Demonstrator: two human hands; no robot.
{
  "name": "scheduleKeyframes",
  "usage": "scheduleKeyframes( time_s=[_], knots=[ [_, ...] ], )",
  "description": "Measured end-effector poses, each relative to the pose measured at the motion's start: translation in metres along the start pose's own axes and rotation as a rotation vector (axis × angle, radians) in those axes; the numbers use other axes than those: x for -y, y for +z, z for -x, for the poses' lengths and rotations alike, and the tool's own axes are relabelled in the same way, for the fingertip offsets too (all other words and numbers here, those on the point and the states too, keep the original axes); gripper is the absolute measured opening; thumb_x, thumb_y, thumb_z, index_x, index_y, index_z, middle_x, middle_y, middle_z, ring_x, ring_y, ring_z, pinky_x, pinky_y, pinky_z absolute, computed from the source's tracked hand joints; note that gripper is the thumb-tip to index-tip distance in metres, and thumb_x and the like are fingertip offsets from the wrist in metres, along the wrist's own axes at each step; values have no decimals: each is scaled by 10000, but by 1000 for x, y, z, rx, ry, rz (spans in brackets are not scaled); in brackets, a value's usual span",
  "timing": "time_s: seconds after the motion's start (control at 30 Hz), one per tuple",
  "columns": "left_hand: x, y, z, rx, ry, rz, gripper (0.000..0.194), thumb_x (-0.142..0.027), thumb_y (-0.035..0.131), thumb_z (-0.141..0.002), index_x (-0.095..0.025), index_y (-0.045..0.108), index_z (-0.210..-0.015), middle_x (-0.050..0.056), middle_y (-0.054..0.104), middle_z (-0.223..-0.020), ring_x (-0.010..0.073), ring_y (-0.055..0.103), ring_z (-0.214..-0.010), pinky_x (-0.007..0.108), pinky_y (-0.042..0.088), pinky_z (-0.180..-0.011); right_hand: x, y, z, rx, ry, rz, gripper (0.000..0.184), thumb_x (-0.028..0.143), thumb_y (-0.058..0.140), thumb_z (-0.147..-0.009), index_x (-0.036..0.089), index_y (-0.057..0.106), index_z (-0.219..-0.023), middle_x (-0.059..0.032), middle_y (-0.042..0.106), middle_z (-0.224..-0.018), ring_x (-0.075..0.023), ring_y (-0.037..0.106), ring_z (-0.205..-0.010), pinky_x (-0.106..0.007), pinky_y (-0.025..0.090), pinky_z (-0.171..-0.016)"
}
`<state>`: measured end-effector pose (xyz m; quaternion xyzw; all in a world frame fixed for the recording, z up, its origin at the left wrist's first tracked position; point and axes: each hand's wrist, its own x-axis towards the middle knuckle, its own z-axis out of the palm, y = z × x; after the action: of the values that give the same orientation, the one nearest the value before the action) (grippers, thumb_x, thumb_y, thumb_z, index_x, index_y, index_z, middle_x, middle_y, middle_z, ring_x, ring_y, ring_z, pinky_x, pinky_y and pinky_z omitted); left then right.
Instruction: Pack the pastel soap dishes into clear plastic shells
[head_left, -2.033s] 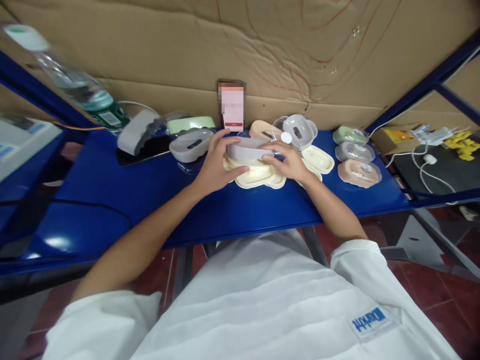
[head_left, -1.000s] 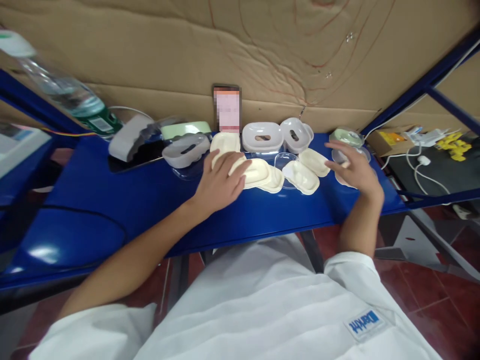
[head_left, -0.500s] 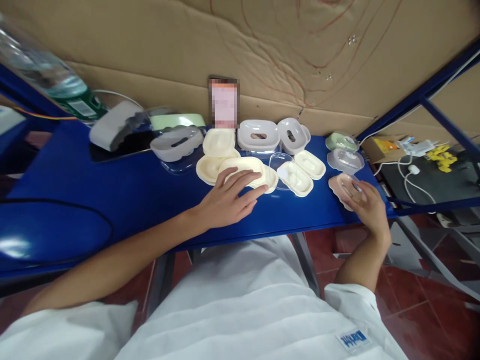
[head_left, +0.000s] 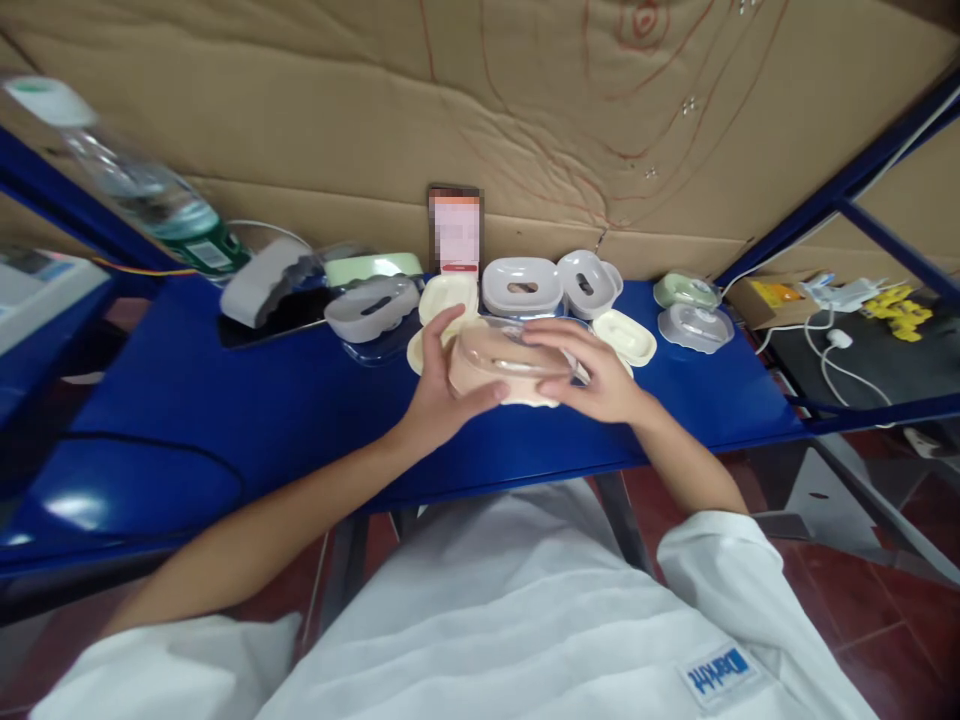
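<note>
Between my hands is a peach soap box (head_left: 480, 372) with a clear lid, held above the front part of the blue table. My left hand (head_left: 442, 385) grips its left end, thumb along the near side. The fingers of my right hand (head_left: 596, 375) lie over the lid's right end, with the thumb at the near edge. Cream oval trays (head_left: 448, 298) lie behind and beneath it, partly hidden. Behind them, a grey soap box (head_left: 523, 285) with an oval slot stands next to another grey soap box part (head_left: 589, 282). A cream tray (head_left: 624, 338) lies just beyond my right hand.
Lidded green (head_left: 685, 290) and grey (head_left: 696, 327) soap boxes sit at the right. At the left are grey (head_left: 371, 308) and green (head_left: 375, 266) parts, a dark flat device (head_left: 262, 325) and a water bottle (head_left: 157, 190). A phone (head_left: 457, 230) leans on the cardboard (head_left: 300, 120).
The grey part was put down at the back. My right hand reached right, took the peach soap box and brought it to the middle, where my left hand took hold of it too.
</note>
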<state>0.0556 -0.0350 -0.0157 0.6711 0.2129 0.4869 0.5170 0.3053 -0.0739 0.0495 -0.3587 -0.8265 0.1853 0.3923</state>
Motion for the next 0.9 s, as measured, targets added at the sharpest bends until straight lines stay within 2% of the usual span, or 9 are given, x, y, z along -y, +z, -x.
scheduleKeyframes(
  time_s=[0.13,0.23,0.4,0.5,0.57,0.63,0.73,0.8,0.9],
  knots=[
    [12,-18,-15,-117,-38,-17,1018,-549,937,-809,-387,288,-1576,86,636,-1362,277,701,-1229,464,617,-1034,-60,-16,-37,-190,158,-58,543,712,512,-1061,357,675,-1438,-40,702,-1481,-284,673,-1362,-482,602,-1104],
    [20,-26,-21,-158,-30,-47,966,-542,936,-810,-375,335,-1548,92,621,-1372,279,687,-1233,477,604,-1048,-108,-44,-56,-326,200,131,680,819,571,-971,306,702,-1399,-75,702,-1482,-321,641,-1395,-517,556,-1151],
    [25,-29,-24,-182,-5,-97,947,-580,917,-816,-359,345,-1538,102,615,-1370,295,677,-1238,517,587,-1071,-148,-74,-76,-167,245,222,807,905,580,-892,266,726,-1363,-122,719,-1457,-346,636,-1393,-576,495,-1196],
    [26,-29,-24,-187,-14,-101,951,-596,917,-807,-355,350,-1531,97,619,-1347,288,684,-1216,513,592,-1058,-136,-72,-77,-161,236,324,766,867,570,-931,274,722,-1391,-135,635,-1571,-373,490,-1543,-649,325,-1304],
    [26,-28,-24,-206,-17,-92,951,-613,920,-795,-355,363,-1521,94,618,-1343,289,684,-1219,501,594,-1055,-112,-62,-75,-129,197,331,674,798,533,-999,313,695,-1439,-100,593,-1620,-347,443,-1581,-636,290,-1325],
    [26,-29,-24,-226,-8,-83,939,-629,913,-797,-353,373,-1513,96,614,-1353,291,678,-1243,493,588,-1065,-81,-46,-73,49,101,229,612,730,514,-1048,349,640,-1510,-63,596,-1622,-303,494,-1548,-572,347,-1311],
    [28,-30,-26,-237,32,-77,908,-655,882,-825,-344,379,-1514,107,609,-1382,298,667,-1288,505,565,-1107,-38,-22,-73,334,-70,128,625,669,649,-1012,340,618,-1543,-76,605,-1613,-315,526,-1517,-553,371,-1287],
    [28,-32,-27,-227,56,-64,903,-679,856,-841,-346,372,-1526,114,607,-1404,307,671,-1294,522,557,-1122,-20,-10,-75,404,-127,104,526,579,665,-1034,300,676,-1480,-100,669,-1535,-324,590,-1440,-541,414,-1239],
    [28,-34,-28,-179,72,-44,950,-696,858,-828,-362,342,-1553,124,607,-1423,322,689,-1273,539,571,-1103,-9,-9,-77,432,-131,34,382,485,585,-1098,233,756,-1329,-94,783,-1312,-274,709,-1201,-430,523,-1077]
  ],
)
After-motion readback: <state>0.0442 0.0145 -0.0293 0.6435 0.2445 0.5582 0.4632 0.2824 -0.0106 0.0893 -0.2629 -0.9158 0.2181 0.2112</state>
